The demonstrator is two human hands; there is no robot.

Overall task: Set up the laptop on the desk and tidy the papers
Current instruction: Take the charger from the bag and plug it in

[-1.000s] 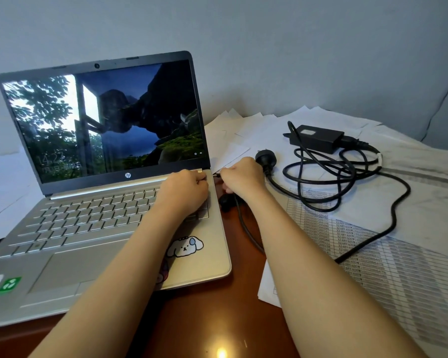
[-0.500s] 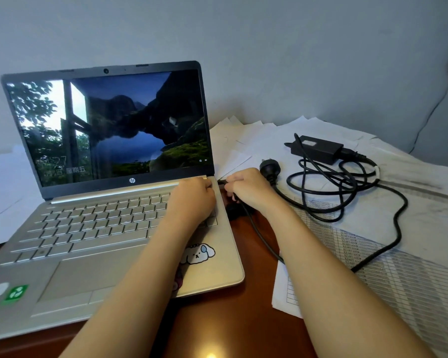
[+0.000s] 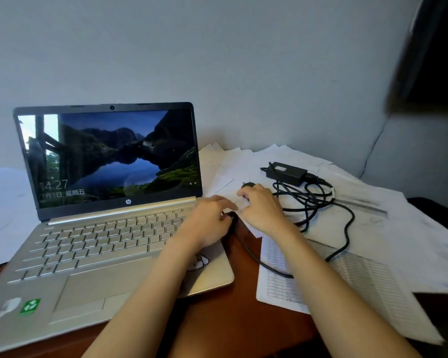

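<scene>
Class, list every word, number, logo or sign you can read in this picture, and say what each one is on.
"14:27" on the laptop screen, first digit faint.
"星期五" under it, in a date line; the rest is blurred.
"hp" logo on the bezel below the screen.
Green sticker on the palm rest: white sign, unreadable.
Printed tables on the papers and the charger label: too small to read.

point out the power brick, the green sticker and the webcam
power brick (image 3: 289,171): head view, its top face
green sticker (image 3: 30,306): head view, its middle
webcam (image 3: 112,107): head view, the lens
</scene>
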